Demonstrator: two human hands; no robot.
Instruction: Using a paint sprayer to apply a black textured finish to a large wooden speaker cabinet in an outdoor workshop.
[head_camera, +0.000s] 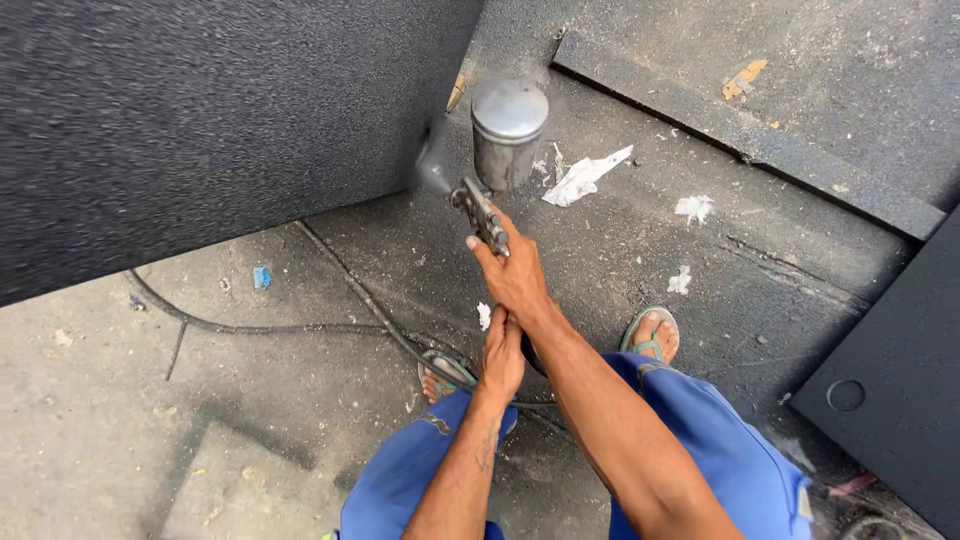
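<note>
My right hand (513, 272) grips a metal spray gun (478, 205) with a round steel cup (508, 132) on top. Its nozzle points left at the edge of a large black textured panel (200, 130) that fills the upper left. My left hand (502, 357) is closed around my right wrist from below. Both bare forearms reach up from the lower middle, above my blue trousers (720, 450).
A black hose (330, 327) snakes across the dusty concrete floor toward my sandalled feet (652, 335). Crumpled paper scraps (585, 175) lie on the dark-sprayed floor. A black strip (740, 130) lies at upper right, and a dark board with a round hole (890, 390) at right.
</note>
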